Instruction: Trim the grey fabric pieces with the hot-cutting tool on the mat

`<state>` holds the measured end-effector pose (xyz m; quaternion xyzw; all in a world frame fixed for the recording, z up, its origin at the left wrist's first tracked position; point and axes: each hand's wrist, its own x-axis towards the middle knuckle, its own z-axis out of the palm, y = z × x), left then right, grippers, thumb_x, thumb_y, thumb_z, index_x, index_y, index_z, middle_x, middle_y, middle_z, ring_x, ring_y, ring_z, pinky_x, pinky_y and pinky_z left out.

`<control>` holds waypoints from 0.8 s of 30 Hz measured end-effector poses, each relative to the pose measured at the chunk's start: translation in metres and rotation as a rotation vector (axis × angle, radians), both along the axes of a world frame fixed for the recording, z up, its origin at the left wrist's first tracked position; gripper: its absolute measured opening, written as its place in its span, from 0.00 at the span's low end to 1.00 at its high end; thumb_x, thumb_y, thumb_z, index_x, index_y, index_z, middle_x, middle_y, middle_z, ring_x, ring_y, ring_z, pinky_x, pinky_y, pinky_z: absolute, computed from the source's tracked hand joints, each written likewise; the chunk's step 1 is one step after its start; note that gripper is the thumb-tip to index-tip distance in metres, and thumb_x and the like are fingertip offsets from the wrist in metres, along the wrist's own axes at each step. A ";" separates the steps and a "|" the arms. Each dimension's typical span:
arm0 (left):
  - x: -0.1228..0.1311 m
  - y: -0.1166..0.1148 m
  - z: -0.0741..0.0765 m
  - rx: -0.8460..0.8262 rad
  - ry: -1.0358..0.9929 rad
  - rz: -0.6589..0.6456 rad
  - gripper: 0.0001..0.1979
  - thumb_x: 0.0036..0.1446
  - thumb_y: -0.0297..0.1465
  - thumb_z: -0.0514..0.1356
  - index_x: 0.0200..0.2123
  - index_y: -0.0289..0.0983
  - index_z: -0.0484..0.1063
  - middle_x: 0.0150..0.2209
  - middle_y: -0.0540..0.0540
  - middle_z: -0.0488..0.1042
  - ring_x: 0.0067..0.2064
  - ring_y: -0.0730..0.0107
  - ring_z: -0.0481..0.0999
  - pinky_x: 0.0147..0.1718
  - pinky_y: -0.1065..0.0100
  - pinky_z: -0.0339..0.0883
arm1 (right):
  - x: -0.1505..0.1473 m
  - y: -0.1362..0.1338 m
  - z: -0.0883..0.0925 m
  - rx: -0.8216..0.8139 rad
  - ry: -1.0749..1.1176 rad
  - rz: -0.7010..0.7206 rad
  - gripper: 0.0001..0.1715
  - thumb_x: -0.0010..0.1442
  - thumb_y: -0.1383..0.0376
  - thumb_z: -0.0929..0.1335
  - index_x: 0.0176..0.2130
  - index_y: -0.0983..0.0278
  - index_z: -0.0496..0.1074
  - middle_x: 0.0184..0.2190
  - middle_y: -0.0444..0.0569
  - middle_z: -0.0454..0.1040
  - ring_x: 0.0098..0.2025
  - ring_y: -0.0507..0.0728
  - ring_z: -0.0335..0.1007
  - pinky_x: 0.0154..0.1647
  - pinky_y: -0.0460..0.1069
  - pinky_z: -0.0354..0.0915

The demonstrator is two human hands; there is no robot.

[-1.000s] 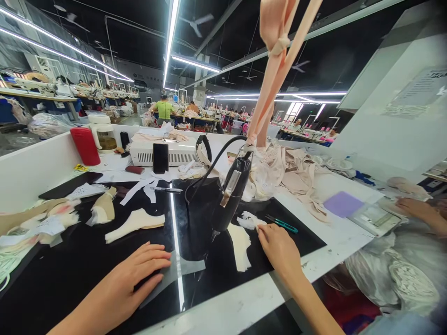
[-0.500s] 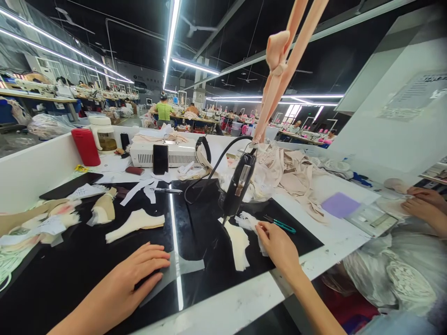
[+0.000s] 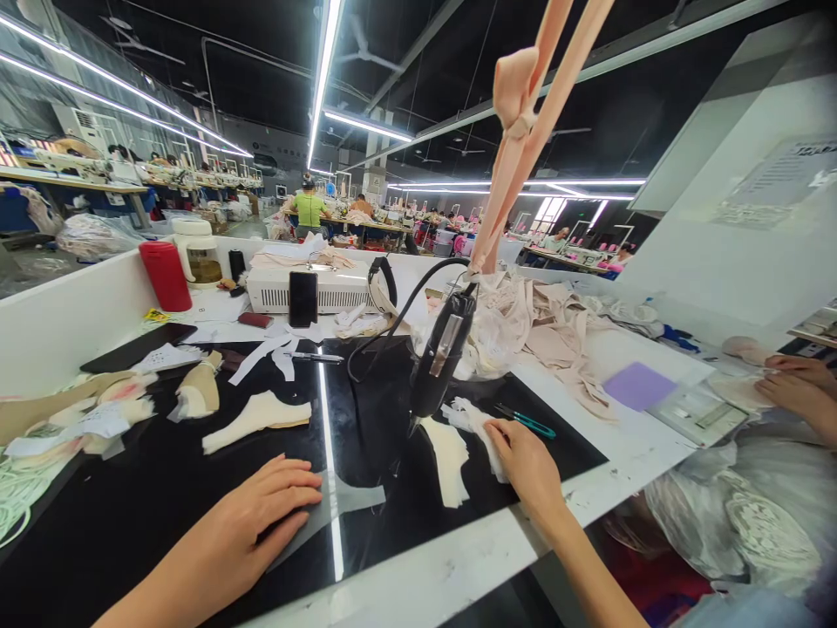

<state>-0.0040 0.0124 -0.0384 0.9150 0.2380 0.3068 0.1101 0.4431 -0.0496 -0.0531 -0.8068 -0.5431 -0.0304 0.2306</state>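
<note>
My left hand (image 3: 261, 515) lies flat with its fingers stretched over a thin translucent fabric piece (image 3: 359, 498) on the glossy black board (image 3: 366, 558). Thumb and fingers of my right hand (image 3: 528, 462) are closed on a small bunch of thin white fabric pieces (image 3: 472, 419). Just left of that bunch lies a stack of cream fabric cutouts (image 3: 448, 462). Above it, a black handheld tool (image 3: 442, 358) with a cord hangs from peach straps (image 3: 508, 166), its tip pointing down. Teal-handled thread snips (image 3: 533, 424) rest beyond my right hand.
More cream cutouts (image 3: 258, 420) and a pen (image 3: 314, 358) lie further up the board. Behind stand a white machine box (image 3: 275, 301), a phone (image 3: 303, 299) and a red bottle (image 3: 166, 277). Beige garments (image 3: 555, 323) pile up at back right. Another person's hands (image 3: 798, 384) are at far right.
The hanging tool has swung slightly left, its tip now off the cream stack's top edge. Both hands stay almost where they were; the view has shifted slightly.
</note>
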 end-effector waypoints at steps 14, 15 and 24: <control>-0.004 0.001 -0.008 0.008 0.029 0.025 0.12 0.71 0.37 0.63 0.55 0.51 0.81 0.55 0.52 0.84 0.60 0.60 0.82 0.67 0.56 0.71 | 0.017 0.003 0.010 0.163 0.366 -0.106 0.19 0.72 0.56 0.71 0.58 0.62 0.75 0.58 0.53 0.77 0.53 0.61 0.78 0.54 0.60 0.77; -0.003 0.001 -0.007 0.018 0.026 0.023 0.12 0.71 0.37 0.63 0.55 0.51 0.81 0.55 0.52 0.84 0.60 0.60 0.82 0.67 0.57 0.71 | 0.019 0.004 0.011 0.184 0.405 -0.122 0.19 0.73 0.56 0.71 0.58 0.62 0.75 0.58 0.53 0.77 0.53 0.61 0.78 0.54 0.60 0.77; -0.003 0.001 -0.005 0.036 0.043 0.021 0.13 0.71 0.35 0.62 0.55 0.51 0.82 0.55 0.53 0.84 0.60 0.61 0.82 0.66 0.57 0.72 | 0.032 0.014 0.013 0.370 0.719 -0.199 0.21 0.72 0.56 0.72 0.60 0.62 0.73 0.58 0.54 0.76 0.53 0.61 0.79 0.53 0.60 0.78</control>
